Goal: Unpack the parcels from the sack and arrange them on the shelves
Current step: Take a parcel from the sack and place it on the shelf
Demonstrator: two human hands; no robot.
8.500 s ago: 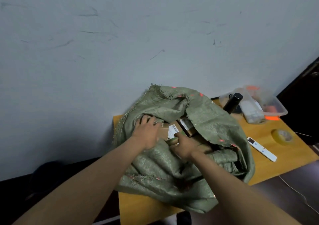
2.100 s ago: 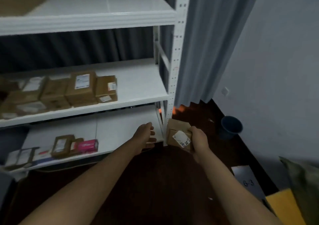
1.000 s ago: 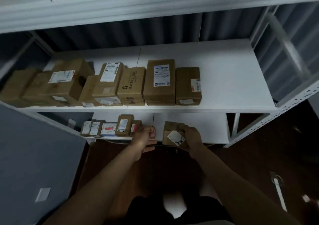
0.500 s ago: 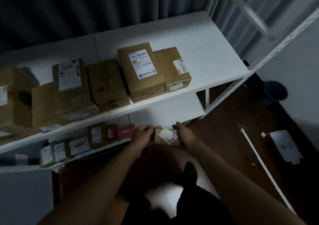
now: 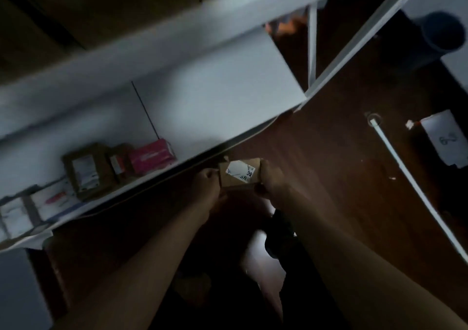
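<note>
Left hand: fingers curled on small parcel's left end.
Right hand: grips its right end.
Lower shelf: pink box, brown parcels (blurred).

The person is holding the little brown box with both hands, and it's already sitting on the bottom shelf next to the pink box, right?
Not quite. In the head view both hands do hold the little brown box, but it is in front of the bottom shelf, not yet on it, apart from the pink box.

dim rm, dark wood floor, blue bin
</note>
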